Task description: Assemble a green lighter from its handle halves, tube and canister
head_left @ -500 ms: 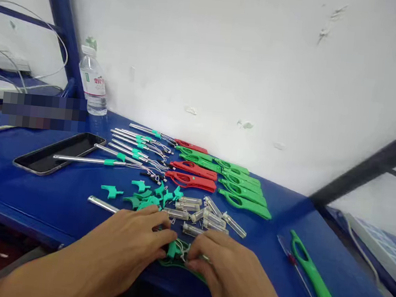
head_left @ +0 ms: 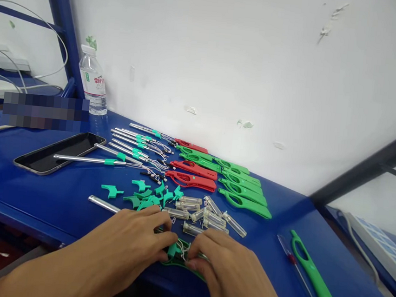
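A: Where does the view look from?

B: One head camera, above the near edge of the blue table [head_left: 39, 198], facing forward and down toward the white wall [head_left: 245, 55] at 12 o'clock.

A: How near?

B: Close: both hands fill the 6 o'clock edge. A bottle [head_left: 92, 82] stands far off at 10 o'clock.

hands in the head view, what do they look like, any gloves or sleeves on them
Both hands are bare: no gloves, rings, watch or wristband show on the left hand or the right hand. The forearms are bare too, with no sleeve in view up to the bottom edge of the picture. Fingernails are short and unpainted where they show.
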`<state>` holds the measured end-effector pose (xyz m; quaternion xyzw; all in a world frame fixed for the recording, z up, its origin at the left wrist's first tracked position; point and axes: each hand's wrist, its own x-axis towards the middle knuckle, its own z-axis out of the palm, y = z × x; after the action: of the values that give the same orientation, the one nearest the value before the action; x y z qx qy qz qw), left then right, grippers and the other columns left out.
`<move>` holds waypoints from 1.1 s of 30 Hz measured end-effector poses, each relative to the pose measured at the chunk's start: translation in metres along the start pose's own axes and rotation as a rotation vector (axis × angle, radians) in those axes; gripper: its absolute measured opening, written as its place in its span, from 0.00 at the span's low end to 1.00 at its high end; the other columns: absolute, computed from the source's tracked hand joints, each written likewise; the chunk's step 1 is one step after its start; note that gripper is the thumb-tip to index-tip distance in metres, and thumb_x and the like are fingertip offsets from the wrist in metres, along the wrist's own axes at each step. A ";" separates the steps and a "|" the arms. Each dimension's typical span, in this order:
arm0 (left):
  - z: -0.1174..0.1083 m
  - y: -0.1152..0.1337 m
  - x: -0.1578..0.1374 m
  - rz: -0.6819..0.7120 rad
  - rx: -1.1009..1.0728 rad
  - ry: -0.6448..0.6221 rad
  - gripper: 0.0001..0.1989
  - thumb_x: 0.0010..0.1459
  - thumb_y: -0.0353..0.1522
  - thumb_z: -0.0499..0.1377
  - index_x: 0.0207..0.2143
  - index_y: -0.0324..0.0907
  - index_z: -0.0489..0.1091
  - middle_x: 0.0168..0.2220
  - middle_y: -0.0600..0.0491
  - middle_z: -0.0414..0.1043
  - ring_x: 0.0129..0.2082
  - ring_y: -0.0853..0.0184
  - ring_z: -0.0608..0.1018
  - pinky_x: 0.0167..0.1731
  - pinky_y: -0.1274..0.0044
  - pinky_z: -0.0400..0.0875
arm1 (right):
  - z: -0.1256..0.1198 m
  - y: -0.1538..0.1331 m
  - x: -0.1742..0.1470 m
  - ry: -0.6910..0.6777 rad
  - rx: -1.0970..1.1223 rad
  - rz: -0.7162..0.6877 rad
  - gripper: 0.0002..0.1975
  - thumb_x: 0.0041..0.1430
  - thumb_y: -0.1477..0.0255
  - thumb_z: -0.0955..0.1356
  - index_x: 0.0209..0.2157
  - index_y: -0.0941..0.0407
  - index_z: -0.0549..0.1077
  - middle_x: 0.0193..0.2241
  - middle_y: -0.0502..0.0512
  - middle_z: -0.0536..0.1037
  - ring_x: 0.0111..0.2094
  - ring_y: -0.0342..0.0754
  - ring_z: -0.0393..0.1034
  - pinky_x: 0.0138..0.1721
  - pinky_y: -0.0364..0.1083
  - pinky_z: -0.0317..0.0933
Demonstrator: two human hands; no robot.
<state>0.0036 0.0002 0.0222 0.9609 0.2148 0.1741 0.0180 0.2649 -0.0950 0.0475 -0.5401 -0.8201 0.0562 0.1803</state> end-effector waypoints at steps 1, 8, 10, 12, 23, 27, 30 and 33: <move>0.003 0.000 0.000 -0.009 0.004 0.013 0.18 0.66 0.21 0.79 0.50 0.53 0.84 0.47 0.59 0.87 0.45 0.56 0.88 0.34 0.65 0.72 | 0.000 0.000 0.000 0.003 -0.003 -0.002 0.20 0.68 0.89 0.75 0.42 0.46 0.78 0.40 0.40 0.89 0.39 0.48 0.88 0.38 0.46 0.67; 0.025 -0.002 -0.008 -0.027 -0.016 0.122 0.21 0.64 0.22 0.78 0.49 0.52 0.79 0.48 0.59 0.85 0.41 0.57 0.84 0.35 0.63 0.69 | 0.001 0.001 0.000 0.009 -0.010 -0.006 0.20 0.68 0.89 0.75 0.43 0.46 0.78 0.40 0.40 0.89 0.39 0.48 0.89 0.39 0.47 0.69; 0.025 -0.003 -0.009 -0.022 -0.014 0.134 0.21 0.64 0.21 0.78 0.49 0.52 0.78 0.47 0.59 0.84 0.41 0.57 0.83 0.35 0.63 0.69 | 0.002 0.001 0.000 0.013 -0.011 -0.009 0.20 0.68 0.89 0.76 0.43 0.46 0.78 0.40 0.40 0.89 0.40 0.49 0.89 0.39 0.47 0.70; 0.023 -0.002 -0.008 -0.016 -0.009 0.134 0.22 0.64 0.21 0.78 0.49 0.53 0.77 0.47 0.59 0.84 0.41 0.56 0.83 0.34 0.63 0.68 | 0.001 0.001 0.000 0.016 -0.012 -0.010 0.20 0.68 0.89 0.76 0.43 0.46 0.78 0.40 0.40 0.89 0.39 0.49 0.90 0.39 0.47 0.70; 0.013 0.000 -0.003 -0.010 0.036 0.109 0.20 0.66 0.26 0.83 0.49 0.52 0.78 0.46 0.58 0.85 0.40 0.54 0.85 0.33 0.61 0.72 | -0.001 -0.003 0.008 0.060 -0.020 -0.031 0.22 0.59 0.92 0.81 0.38 0.48 0.81 0.38 0.40 0.90 0.36 0.48 0.90 0.35 0.46 0.72; 0.006 -0.001 -0.002 0.021 0.035 0.085 0.19 0.67 0.27 0.83 0.48 0.51 0.79 0.46 0.58 0.85 0.41 0.57 0.86 0.33 0.63 0.73 | -0.002 -0.003 0.009 0.048 -0.015 -0.011 0.22 0.59 0.91 0.82 0.37 0.48 0.82 0.37 0.40 0.90 0.35 0.49 0.91 0.34 0.45 0.71; 0.008 -0.002 -0.002 0.017 0.016 0.093 0.23 0.62 0.23 0.84 0.48 0.51 0.79 0.46 0.60 0.85 0.41 0.59 0.84 0.34 0.65 0.71 | -0.003 -0.004 0.009 0.026 -0.003 0.028 0.21 0.60 0.91 0.83 0.38 0.48 0.83 0.38 0.40 0.90 0.37 0.49 0.91 0.35 0.44 0.71; 0.017 -0.002 -0.004 -0.010 0.000 0.114 0.24 0.61 0.20 0.82 0.49 0.52 0.78 0.47 0.59 0.84 0.40 0.58 0.82 0.34 0.64 0.67 | -0.005 -0.004 0.009 0.002 0.013 0.077 0.21 0.61 0.91 0.83 0.38 0.48 0.84 0.39 0.40 0.91 0.38 0.49 0.92 0.36 0.43 0.72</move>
<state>0.0050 0.0008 0.0049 0.9483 0.2201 0.2285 0.0066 0.2595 -0.0889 0.0554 -0.5702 -0.7981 0.0681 0.1822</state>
